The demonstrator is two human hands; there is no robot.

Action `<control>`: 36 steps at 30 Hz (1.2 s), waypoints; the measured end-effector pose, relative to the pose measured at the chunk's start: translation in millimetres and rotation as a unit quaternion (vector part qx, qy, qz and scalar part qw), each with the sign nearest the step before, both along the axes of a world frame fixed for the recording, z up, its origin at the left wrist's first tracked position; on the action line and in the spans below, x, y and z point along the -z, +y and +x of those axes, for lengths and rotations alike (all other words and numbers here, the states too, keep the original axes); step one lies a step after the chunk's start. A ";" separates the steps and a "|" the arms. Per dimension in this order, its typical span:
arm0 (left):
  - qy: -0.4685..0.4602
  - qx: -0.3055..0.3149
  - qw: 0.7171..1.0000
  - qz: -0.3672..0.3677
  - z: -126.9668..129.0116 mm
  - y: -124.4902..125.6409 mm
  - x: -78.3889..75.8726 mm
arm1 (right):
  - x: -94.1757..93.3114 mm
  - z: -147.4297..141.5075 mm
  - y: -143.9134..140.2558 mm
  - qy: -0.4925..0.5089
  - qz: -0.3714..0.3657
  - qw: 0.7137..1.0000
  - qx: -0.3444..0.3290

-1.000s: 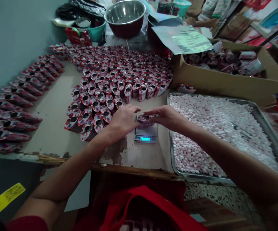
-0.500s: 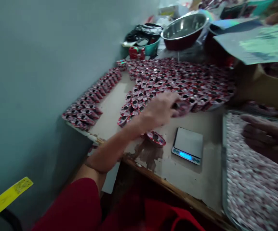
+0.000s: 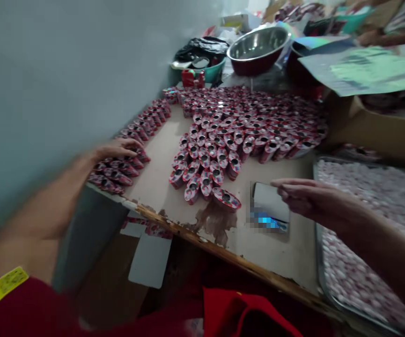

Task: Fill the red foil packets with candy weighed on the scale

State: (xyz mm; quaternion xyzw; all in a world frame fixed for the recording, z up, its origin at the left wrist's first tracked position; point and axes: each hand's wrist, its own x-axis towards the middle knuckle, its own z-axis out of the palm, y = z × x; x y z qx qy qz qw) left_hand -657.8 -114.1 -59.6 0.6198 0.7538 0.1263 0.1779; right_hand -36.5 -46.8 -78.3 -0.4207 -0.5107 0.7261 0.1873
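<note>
My left hand [image 3: 118, 149] reaches far left onto the row of flat red printed packets [image 3: 125, 161] along the grey wall; its fingers rest on top of them, blurred, and whether it grips one I cannot tell. My right hand [image 3: 305, 196] hovers empty with fingers extended over the right edge of a small digital scale [image 3: 268, 208], whose platform is bare. A big cluster of upright red packets [image 3: 230, 135] with open mouths covers the table's middle. The nearest packet [image 3: 226, 199] stands just left of the scale.
A metal tray [image 3: 323, 281] of small pink-white candies lies at the right. Behind it is a cardboard box [image 3: 371, 128] with a shiny sheet [image 3: 364, 70] on it. A steel bowl [image 3: 256, 44] and teal basin [image 3: 209, 65] stand at the back. Another person's arm [image 3: 388, 35] shows top right.
My left hand set a packet among the cluster, then swung left to the wall-side row. My right hand came back from the tray to above the scale. The view turned left.
</note>
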 end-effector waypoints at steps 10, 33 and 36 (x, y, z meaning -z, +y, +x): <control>0.161 0.116 0.933 0.299 133.6 -36.7 30.1 | -2.1 -95.5 -70.3 -0.379 0.429 0.779 -0.255; 0.083 0.082 0.924 0.364 218.4 -47.9 14.5 | -16.6 39.0 -13.6 -0.298 0.307 0.903 0.034; 0.070 0.090 0.925 0.364 237.4 -47.2 10.5 | -28.0 71.8 -4.1 -0.095 0.055 0.967 0.229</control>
